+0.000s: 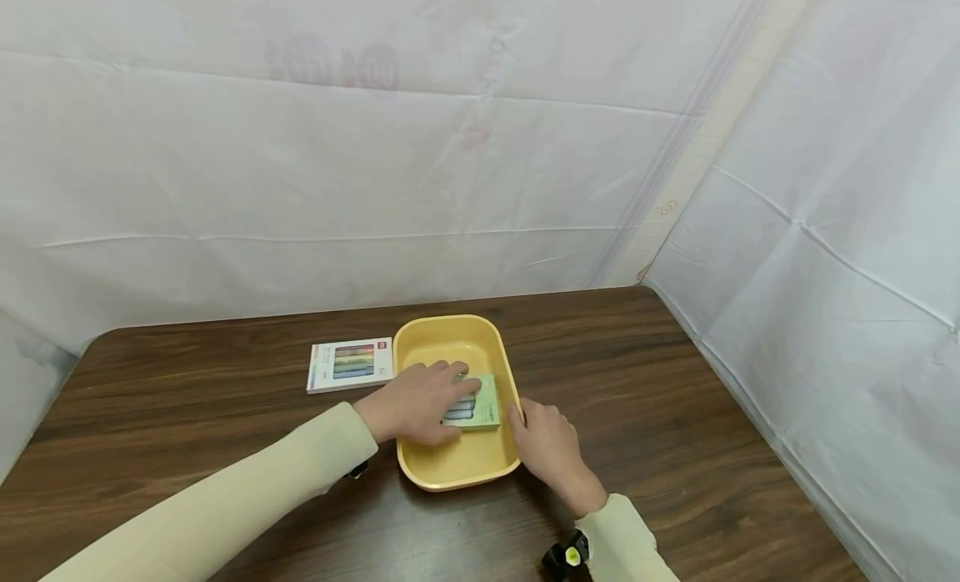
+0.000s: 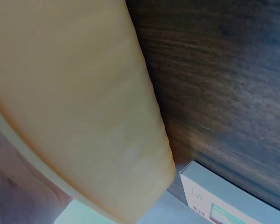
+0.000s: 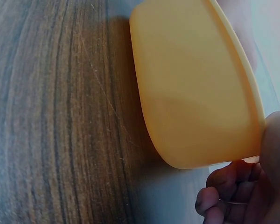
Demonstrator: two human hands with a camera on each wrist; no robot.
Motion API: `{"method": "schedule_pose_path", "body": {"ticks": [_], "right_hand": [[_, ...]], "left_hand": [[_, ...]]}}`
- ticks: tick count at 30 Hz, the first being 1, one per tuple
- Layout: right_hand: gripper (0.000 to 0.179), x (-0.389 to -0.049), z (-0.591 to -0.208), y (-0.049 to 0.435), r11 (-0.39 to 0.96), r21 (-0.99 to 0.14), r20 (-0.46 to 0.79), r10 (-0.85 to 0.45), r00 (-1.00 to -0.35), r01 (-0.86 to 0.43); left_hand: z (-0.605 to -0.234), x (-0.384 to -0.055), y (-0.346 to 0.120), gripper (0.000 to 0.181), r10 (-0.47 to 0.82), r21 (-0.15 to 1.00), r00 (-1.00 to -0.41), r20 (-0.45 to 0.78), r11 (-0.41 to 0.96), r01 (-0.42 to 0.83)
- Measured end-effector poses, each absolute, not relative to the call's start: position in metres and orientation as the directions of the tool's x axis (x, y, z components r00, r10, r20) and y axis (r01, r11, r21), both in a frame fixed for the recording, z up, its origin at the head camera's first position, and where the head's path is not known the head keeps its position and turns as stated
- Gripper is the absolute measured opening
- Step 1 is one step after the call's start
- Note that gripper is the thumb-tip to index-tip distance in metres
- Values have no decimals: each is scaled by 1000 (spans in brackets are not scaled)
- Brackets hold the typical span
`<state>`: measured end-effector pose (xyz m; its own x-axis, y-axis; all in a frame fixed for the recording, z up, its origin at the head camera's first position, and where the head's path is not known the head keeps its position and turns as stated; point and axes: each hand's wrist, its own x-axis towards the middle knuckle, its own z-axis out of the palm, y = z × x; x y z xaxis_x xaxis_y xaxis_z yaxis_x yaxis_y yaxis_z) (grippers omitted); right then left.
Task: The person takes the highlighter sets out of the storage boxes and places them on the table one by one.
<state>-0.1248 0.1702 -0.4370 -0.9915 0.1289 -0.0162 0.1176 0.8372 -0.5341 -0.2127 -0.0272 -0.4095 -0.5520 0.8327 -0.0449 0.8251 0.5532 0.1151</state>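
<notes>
In the head view a yellow plastic bin (image 1: 427,332) stands on the table. My left hand (image 1: 420,403) reaches over its left side and holds a flat green box (image 1: 487,403) inside it, the thumb at the near edge and fingers across the top. Pale sticks show through the box's window. My right hand (image 1: 546,444) grips the bin's right rim, thumb over the edge; in the right wrist view its fingers (image 3: 228,179) curl below the rim. The left wrist view shows mostly the bin's outer wall (image 2: 84,102), with the left hand partly hidden behind it.
A white box (image 1: 351,363) with a window of coloured sticks lies on the table against the bin's left side. The dark wood-grain table (image 1: 637,373) extends to both sides. White sheeting (image 1: 337,190) hangs behind and at the right.
</notes>
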Motion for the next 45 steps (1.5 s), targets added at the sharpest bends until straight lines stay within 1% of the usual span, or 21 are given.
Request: {"method": "schedule_pose_path", "body": {"ticks": [6,13,19,28,35,45], "right_hand": [[33,-125,-435,170,836,-537,-14,126,-992,114],[33,-124,-435,168,833,-544,-7,116,-993,101],[32,-125,-436,169,832,-544,-17,114,-993,105],[32,-125,-435,169,826,-550,-32,126,-992,123],[32,-125,-437,169,837,-535,-17,126,-992,115],[32,-125,-439,171,843,-524,-14,133,-991,120]], "left_hand": [[-410,-213,-25,66,827,132,-558,-69,561,817],[-411,-212,-24,67,815,125,-570,-103,579,806],[-412,-212,-22,67,814,100,-573,-97,580,808],[-410,-211,-21,66,817,101,-567,-103,576,811],[-408,-212,-21,64,833,89,-548,-79,554,828],[-402,-211,-21,65,831,77,-552,-75,556,827]]}}
